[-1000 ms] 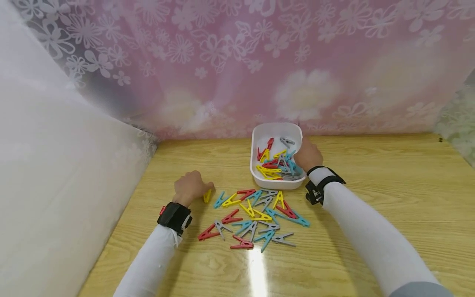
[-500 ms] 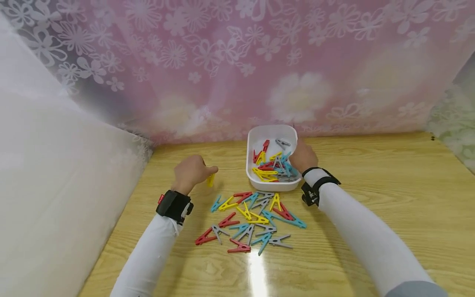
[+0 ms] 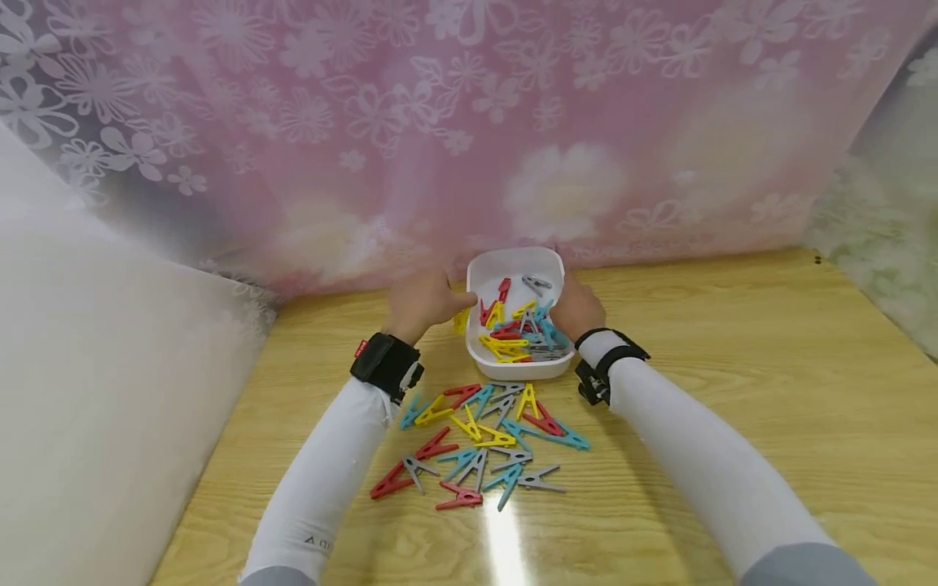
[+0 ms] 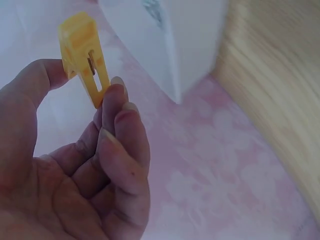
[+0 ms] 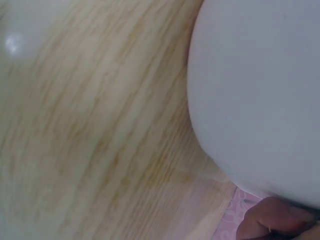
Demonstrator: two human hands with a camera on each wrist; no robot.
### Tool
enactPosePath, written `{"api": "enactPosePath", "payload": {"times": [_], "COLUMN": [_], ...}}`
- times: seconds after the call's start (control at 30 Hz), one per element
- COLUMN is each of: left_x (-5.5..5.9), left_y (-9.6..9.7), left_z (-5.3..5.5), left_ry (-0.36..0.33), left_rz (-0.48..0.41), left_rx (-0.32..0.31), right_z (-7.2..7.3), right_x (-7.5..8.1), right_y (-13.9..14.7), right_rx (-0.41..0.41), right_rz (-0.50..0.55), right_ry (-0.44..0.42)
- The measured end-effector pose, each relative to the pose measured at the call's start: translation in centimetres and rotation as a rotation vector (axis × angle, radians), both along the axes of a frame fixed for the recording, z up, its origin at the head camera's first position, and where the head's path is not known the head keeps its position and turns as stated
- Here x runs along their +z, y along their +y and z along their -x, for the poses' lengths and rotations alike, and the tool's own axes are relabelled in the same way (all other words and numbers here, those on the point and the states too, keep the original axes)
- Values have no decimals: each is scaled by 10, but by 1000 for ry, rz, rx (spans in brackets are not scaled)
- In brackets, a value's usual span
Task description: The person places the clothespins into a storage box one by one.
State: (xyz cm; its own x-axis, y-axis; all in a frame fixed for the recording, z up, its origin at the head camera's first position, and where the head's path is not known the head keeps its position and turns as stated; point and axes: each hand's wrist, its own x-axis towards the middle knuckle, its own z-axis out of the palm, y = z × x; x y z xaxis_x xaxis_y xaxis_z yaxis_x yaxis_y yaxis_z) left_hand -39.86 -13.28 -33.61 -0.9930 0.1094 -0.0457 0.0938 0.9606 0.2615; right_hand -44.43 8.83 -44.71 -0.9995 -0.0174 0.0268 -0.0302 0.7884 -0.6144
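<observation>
Between thumb and fingertips my left hand [image 3: 419, 306] pinches a yellow plastic clothespin [image 4: 82, 47], close to the left wall of a white plastic tub [image 3: 519, 371]. In the left wrist view the other fingers [image 4: 131, 170] are curled in below it. My right hand [image 3: 579, 311] grips the tub's right rim; its fingers inside are partly hidden. The tub's smooth outer wall [image 5: 255, 95] fills much of the right wrist view. Inside the tub lie several clothespins [image 3: 506, 345] in red, yellow, blue and grey.
Several loose clothespins [image 3: 479, 436] in the same colours are spread on the wooden table [image 3: 703, 350] in front of the tub. A pink flowered curtain [image 3: 410, 163] hangs right behind the tub. White sheeting [image 3: 110, 391] borders the table on the left.
My left hand has lifted the yellow clothespin off the table and carried it right and away from me to the tub's left side. The right hand stays on the rim.
</observation>
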Motion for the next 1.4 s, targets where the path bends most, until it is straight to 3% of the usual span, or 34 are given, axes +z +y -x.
{"api": "enactPosePath", "payload": {"times": [0.13, 0.3, 0.4, 0.7, 0.9, 1.17, 1.3, 1.4], "left_x": [2, 5, 5, -1, -5, -14, -24, -34], "left_y": [22, 46, 54, 35, 21, -6, -21, -31], "left_z": [11, 21, 24, 19, 12, -2, -9, -14], "left_ry": [49, -2, 7, 44, 93, -3, -62, -146], "left_rz": [-56, -29, 8, -75, -52, -23, 14, 16], "left_rx": [-59, -23, -21, 20, -19, 47, 69, 62], "right_z": [-1, -1, -1, -4, -1, 2, 3, 4], "right_x": [3, 2, -1, 0, 0, 3, 2, -1], "right_y": [-2, -1, 1, -4, 2, 8, 11, 15], "right_rx": [3, -3, -9, -9, -2, 3, -6, -15], "right_rz": [-11, 3, 6, -14, -34, -29, -24, -19], "right_ry": [-4, 8, 15, -1, -9, -19, -29, -32]}}
